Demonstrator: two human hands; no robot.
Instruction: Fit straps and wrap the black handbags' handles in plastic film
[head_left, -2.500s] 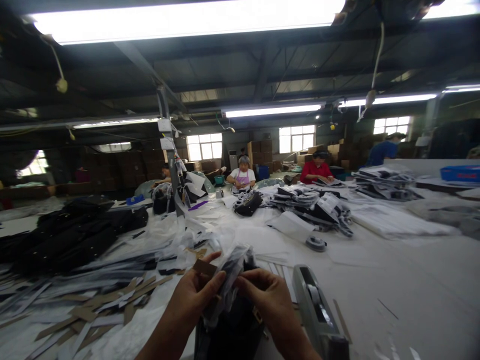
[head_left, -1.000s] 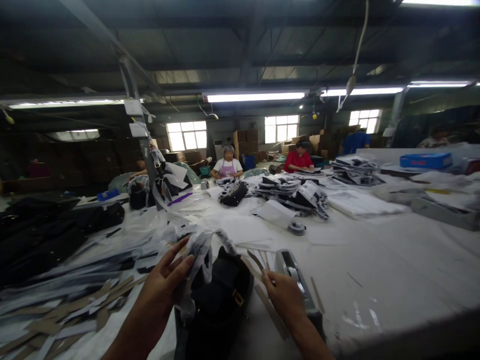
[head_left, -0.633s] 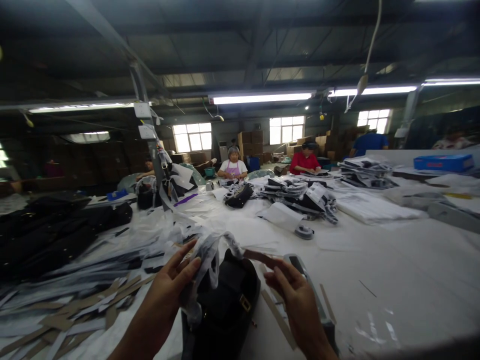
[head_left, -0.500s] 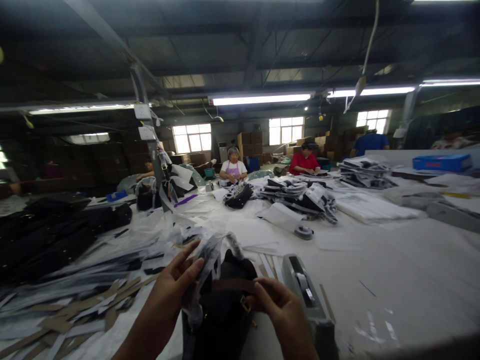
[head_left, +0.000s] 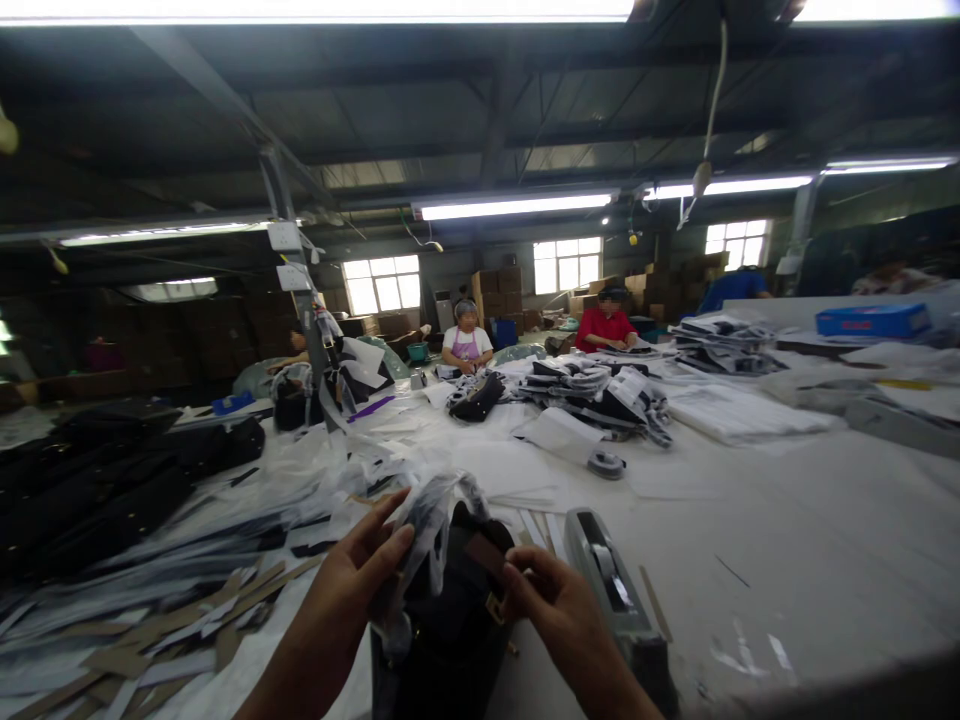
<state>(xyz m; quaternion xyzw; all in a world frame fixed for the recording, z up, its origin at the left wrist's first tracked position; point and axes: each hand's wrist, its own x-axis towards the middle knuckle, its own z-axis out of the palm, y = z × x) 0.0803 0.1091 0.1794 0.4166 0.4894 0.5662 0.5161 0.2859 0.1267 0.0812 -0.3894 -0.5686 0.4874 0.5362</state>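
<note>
tape dispenser (head_left: 609,572) standing just right of the right hand (head_left: 553,603), mostly bare tabletop (head_left: 757,530) beyond it, strips (head_left: 116,660) heaped at left

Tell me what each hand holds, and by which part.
Left hand: the wrapped strap, by its left side. Right hand: the brown strip, by its right end.

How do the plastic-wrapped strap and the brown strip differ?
The plastic-wrapped strap is looped and crinkled, while the brown strip looks flat. The strap shows whitish film over something dark; the strip is plain brown. The left hand holds the strap, the right hand the strip. Both are held close to the black bag.
</note>
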